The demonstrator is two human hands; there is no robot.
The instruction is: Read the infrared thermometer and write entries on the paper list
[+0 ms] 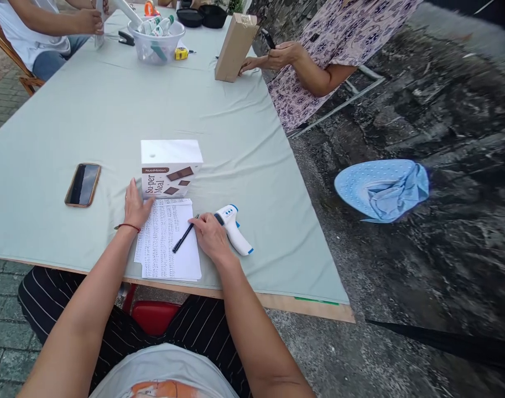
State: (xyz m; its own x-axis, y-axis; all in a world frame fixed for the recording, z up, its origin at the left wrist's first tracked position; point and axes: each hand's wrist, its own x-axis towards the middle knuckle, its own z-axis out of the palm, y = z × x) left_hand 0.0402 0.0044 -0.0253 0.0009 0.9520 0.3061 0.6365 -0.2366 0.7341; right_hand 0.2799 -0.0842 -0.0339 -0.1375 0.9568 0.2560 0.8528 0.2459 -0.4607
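Pinching a black pen over the paper sheets, the right hand sits at their right edge; the left hand, thumb and fingers parted, lies by the near left corner of the white box.

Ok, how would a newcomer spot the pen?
On the pale cloth-covered table, find the NutriMotion box; text-covered sheets lie on its near side. Across them slants the pen, its upper end at the right hand. It is thin and black, unlike the white thermometer gun beside that hand.
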